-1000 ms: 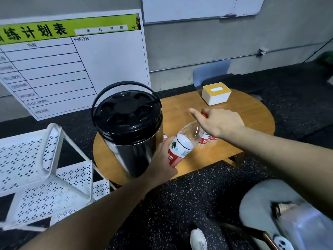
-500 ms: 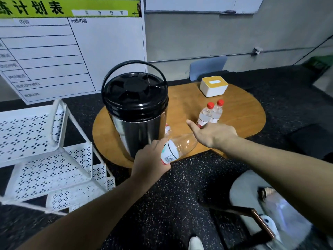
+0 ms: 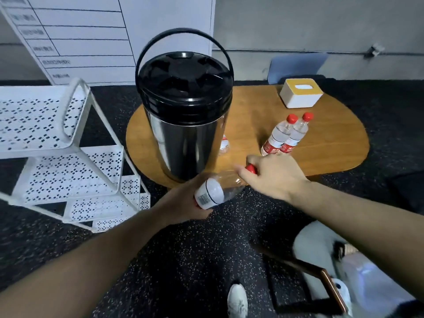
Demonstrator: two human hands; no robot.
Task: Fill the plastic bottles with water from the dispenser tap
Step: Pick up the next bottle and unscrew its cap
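Wooden worktop holds dispenser and two capped bottles; left hand grips empty bottle, right hand pinches its cap, filling not started.

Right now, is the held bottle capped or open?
Capped: the red cap sits on the bottle; right hand grips it.

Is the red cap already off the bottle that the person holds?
No: the red cap sits on the neck of the held bottle, pinched by the right hand.

left hand gripping bottle, right hand on cap (red)
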